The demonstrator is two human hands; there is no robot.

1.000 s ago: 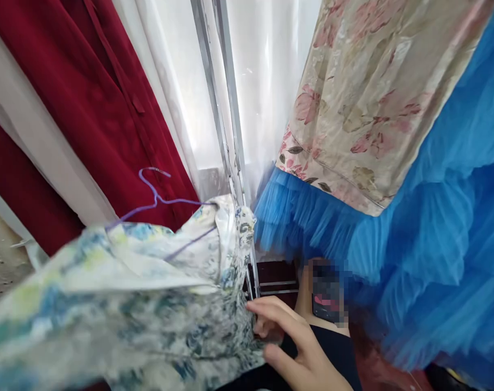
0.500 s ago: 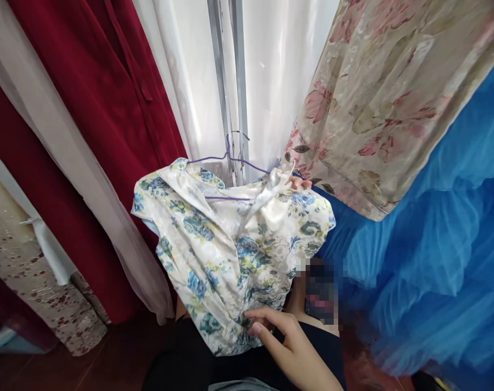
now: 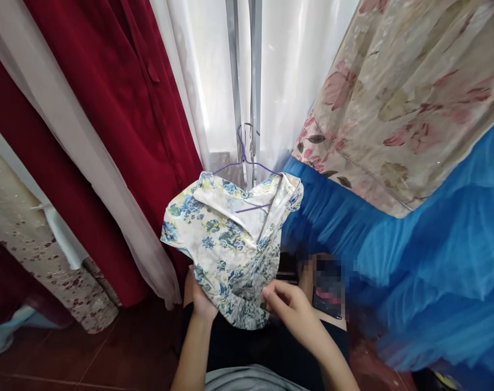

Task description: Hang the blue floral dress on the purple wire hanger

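Note:
A white garment (image 3: 218, 233) with blue and green flowers hangs on a purple wire hanger (image 3: 244, 158), whose hook is up by the metal uprights. My left hand (image 3: 203, 301) is at the garment's lower left side, partly behind the cloth, its fingers mostly hidden. At the lower right edge, my right hand (image 3: 285, 301) has its fingers pinched together against the fabric. The garment is turned at an angle, its right shoulder folded back, with the open neckline facing up.
Dark red cloth (image 3: 145, 136) and pale drapes hang at the left. A beige floral fabric (image 3: 393, 108) and blue pleated tulle (image 3: 426, 239) hang at the right. Metal uprights (image 3: 253, 70) stand before white cloth. A phone (image 3: 328, 293) rests on my right thigh.
My left hand has moved from the garment's right shoulder down to its lower left side. The garment has turned and narrowed. My right hand's fingers have closed at its lower edge.

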